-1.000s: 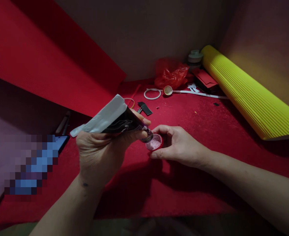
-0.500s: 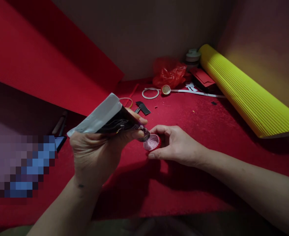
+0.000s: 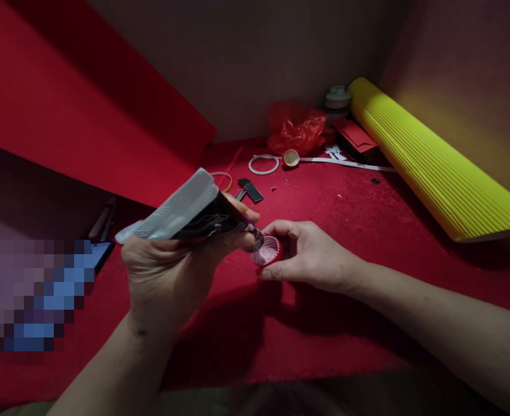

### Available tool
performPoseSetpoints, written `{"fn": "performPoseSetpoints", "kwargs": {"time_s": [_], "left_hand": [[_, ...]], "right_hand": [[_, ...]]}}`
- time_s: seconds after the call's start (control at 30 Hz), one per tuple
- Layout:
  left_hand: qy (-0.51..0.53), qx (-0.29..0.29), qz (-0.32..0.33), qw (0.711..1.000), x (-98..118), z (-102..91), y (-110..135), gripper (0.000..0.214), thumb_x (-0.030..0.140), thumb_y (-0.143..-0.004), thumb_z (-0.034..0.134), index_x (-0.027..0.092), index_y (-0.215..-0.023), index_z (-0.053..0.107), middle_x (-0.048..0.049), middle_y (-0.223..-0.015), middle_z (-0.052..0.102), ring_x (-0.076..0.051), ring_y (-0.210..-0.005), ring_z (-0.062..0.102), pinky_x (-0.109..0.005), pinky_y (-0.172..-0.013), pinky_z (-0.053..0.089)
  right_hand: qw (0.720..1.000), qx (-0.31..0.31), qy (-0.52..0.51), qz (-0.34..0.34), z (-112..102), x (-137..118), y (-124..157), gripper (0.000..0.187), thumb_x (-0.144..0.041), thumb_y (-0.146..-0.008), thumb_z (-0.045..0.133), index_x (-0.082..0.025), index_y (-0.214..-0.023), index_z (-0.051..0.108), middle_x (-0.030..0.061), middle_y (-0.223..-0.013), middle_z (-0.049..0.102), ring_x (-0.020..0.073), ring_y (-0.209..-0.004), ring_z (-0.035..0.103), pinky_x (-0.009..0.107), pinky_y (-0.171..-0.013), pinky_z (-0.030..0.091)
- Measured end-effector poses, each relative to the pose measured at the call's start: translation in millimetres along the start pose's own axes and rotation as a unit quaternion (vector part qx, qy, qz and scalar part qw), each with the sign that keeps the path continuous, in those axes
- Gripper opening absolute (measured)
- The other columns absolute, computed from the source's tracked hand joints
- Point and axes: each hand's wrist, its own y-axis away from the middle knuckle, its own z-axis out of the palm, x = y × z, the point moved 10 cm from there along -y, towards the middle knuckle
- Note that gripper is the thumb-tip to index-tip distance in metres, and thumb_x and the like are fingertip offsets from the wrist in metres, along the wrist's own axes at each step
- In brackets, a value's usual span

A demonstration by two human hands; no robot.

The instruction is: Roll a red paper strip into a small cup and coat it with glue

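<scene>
My left hand (image 3: pixel 181 271) is closed round a squeeze tube (image 3: pixel 207 216) with a black body and a flat, pale crimped end. The tube tilts down to the right, its nozzle at the rim of a small round cup (image 3: pixel 267 252). Pale ridged rings line the inside of this cup, and its outside is red. Thumb and fingers of my right hand (image 3: pixel 316 254) hold the cup from the right, above the red table cover (image 3: pixel 324 335). The nozzle's very tip is hard to make out.
Behind my hands lie a black strip (image 3: pixel 251 190), a white paper ring (image 3: pixel 263 164), a small round cup-like piece (image 3: pixel 290 158) and a white strip (image 3: pixel 346 163). A yellow corrugated roll (image 3: pixel 437 162) stands right, a red corrugated sheet (image 3: pixel 85 115) left. A red plastic bag (image 3: pixel 296 130) sits at the back.
The view has shifted very slightly. Both hands keep nearly the same pose, with the tube's nozzle still at the cup's rim.
</scene>
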Motion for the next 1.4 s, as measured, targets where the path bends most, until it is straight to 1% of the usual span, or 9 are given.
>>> {"fn": "performPoseSetpoints", "kwargs": {"time_s": [0.13, 0.2, 0.4, 0.6, 0.7, 0.83, 1.03, 1.17, 1.4], "left_hand": [[0.014, -0.023, -0.039, 0.999, -9.0, 3.4, 1.4, 0.016, 0.010, -0.066, 0.077, 0.025, -0.072, 0.074, 0.0026, -0.075, 0.073, -0.017, -0.067, 0.069, -0.027, -0.060, 0.060], [0.013, -0.023, -0.035, 0.999, -7.7, 3.2, 0.5, 0.015, 0.009, -0.067, 0.075, 0.024, -0.068, 0.074, 0.0018, -0.074, 0.072, -0.017, -0.068, 0.069, -0.027, -0.062, 0.059], [0.021, 0.037, -0.034, 0.999, -1.6, -3.2, 0.1, 0.017, 0.008, -0.065, 0.076, 0.025, -0.068, 0.073, 0.0026, -0.075, 0.070, -0.019, -0.071, 0.067, -0.032, -0.068, 0.057], [0.077, -0.016, -0.074, 0.994, -14.1, 6.0, 3.7, 0.017, 0.007, -0.064, 0.077, 0.023, -0.068, 0.074, 0.0019, -0.074, 0.072, -0.017, -0.069, 0.068, -0.028, -0.064, 0.059], [0.064, -0.008, -0.056, 0.996, -10.8, 4.8, 2.6, 0.019, 0.005, -0.064, 0.076, 0.024, -0.069, 0.074, 0.0019, -0.074, 0.072, -0.017, -0.070, 0.068, -0.028, -0.065, 0.058], [0.050, 0.035, -0.030, 0.998, -2.9, -1.9, 0.7, 0.025, 0.001, -0.065, 0.072, 0.026, -0.070, 0.074, 0.0017, -0.076, 0.069, -0.019, -0.072, 0.067, -0.032, -0.069, 0.057], [0.062, -0.018, -0.039, 0.997, -7.4, 5.4, 2.2, 0.019, 0.005, -0.066, 0.075, 0.023, -0.072, 0.075, 0.0004, -0.076, 0.072, -0.018, -0.072, 0.068, -0.030, -0.066, 0.058], [0.055, -0.009, -0.055, 0.997, -12.3, 3.1, 2.7, 0.022, 0.003, -0.066, 0.074, 0.024, -0.070, 0.073, 0.0019, -0.075, 0.072, -0.018, -0.071, 0.068, -0.029, -0.066, 0.058], [0.063, 0.031, -0.028, 0.997, -1.1, -3.1, 2.4, 0.019, 0.005, -0.065, 0.075, 0.023, -0.072, 0.074, 0.0003, -0.075, 0.070, -0.020, -0.071, 0.067, -0.032, -0.068, 0.057]], "right_hand": [[1.000, -0.015, -0.012, -0.016, 3.8, -0.3, 0.0, 0.031, -0.011, -0.056, 0.076, -0.014, -0.082, 0.059, -0.0028, -0.072, 0.057, 0.0107, -0.066, 0.053, 0.026, -0.064, 0.043], [1.000, -0.011, -0.008, -0.015, 2.8, -0.4, 0.5, 0.031, -0.011, -0.056, 0.077, -0.015, -0.081, 0.059, -0.0028, -0.071, 0.057, 0.0109, -0.066, 0.053, 0.026, -0.064, 0.043], [1.000, 0.007, 0.008, -0.001, -2.4, -1.3, 1.6, 0.033, -0.010, -0.053, 0.079, -0.014, -0.080, 0.060, -0.0030, -0.070, 0.059, 0.0103, -0.065, 0.052, 0.024, -0.062, 0.043], [0.999, -0.021, -0.021, -0.023, 5.5, -0.8, 0.5, 0.033, -0.014, -0.055, 0.079, -0.015, -0.081, 0.058, -0.0031, -0.072, 0.058, 0.0114, -0.066, 0.053, 0.026, -0.064, 0.042], [0.999, -0.018, -0.024, -0.016, 3.6, 1.4, 0.6, 0.035, -0.014, -0.054, 0.080, -0.015, -0.081, 0.059, -0.0030, -0.071, 0.057, 0.0111, -0.066, 0.053, 0.025, -0.064, 0.042], [0.999, -0.022, -0.021, -0.013, 0.2, 3.3, 0.5, 0.037, -0.014, -0.053, 0.081, -0.014, -0.084, 0.060, -0.0028, -0.073, 0.059, 0.0102, -0.065, 0.052, 0.024, -0.063, 0.042], [0.999, -0.032, -0.037, -0.019, 2.4, 4.9, -0.6, 0.037, -0.015, -0.054, 0.081, -0.015, -0.084, 0.060, -0.0027, -0.073, 0.058, 0.0111, -0.066, 0.054, 0.026, -0.066, 0.044], [0.999, -0.034, -0.032, -0.019, 3.6, 4.9, -0.5, 0.037, -0.014, -0.055, 0.081, -0.015, -0.086, 0.061, -0.0030, -0.073, 0.058, 0.0108, -0.066, 0.054, 0.026, -0.066, 0.044], [0.998, -0.036, -0.044, -0.008, 3.2, 5.4, -0.3, 0.036, -0.013, -0.053, 0.082, -0.014, -0.082, 0.061, -0.0028, -0.073, 0.060, 0.0102, -0.066, 0.054, 0.024, -0.065, 0.043]]}}
